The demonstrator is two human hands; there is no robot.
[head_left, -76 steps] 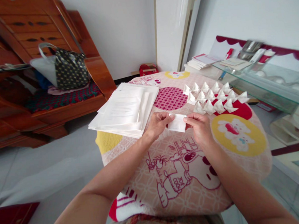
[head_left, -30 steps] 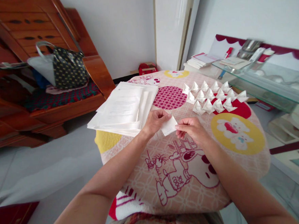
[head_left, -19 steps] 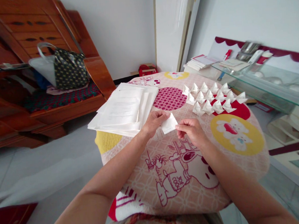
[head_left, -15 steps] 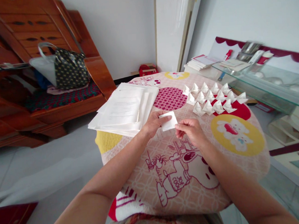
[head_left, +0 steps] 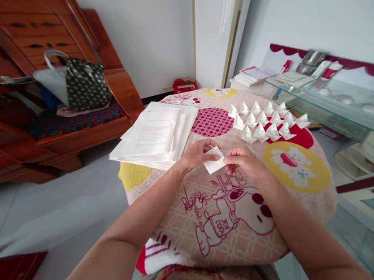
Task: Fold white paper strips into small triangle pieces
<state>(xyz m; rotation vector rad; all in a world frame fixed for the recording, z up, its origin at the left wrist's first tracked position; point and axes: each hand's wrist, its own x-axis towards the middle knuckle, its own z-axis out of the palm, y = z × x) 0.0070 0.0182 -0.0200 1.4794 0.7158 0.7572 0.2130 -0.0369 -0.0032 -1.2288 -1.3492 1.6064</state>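
A small folded white paper (head_left: 214, 163) is held above the cloth-covered table, tilted like a diamond. My left hand (head_left: 200, 153) grips its left side, thumb on top. The fingertips of my right hand (head_left: 241, 161) pinch its right corner. Behind my left hand lies a stack of white sheets (head_left: 154, 133), the top one with faint printed text. Several folded white paper shapes (head_left: 262, 119) with raised points stand in rows beyond my right hand.
The round table wears a patterned cloth (head_left: 176, 217). On the right, a glass shelf (head_left: 335, 108) holds cups and papers. At the left, a wooden bench (head_left: 119, 89) carries a dotted bag (head_left: 85, 85). A white cabinet (head_left: 213, 35) stands behind.
Both hands have moved slightly toward me and to the right with the folded paper. The paper has turned a little and my left fingers are more arched.
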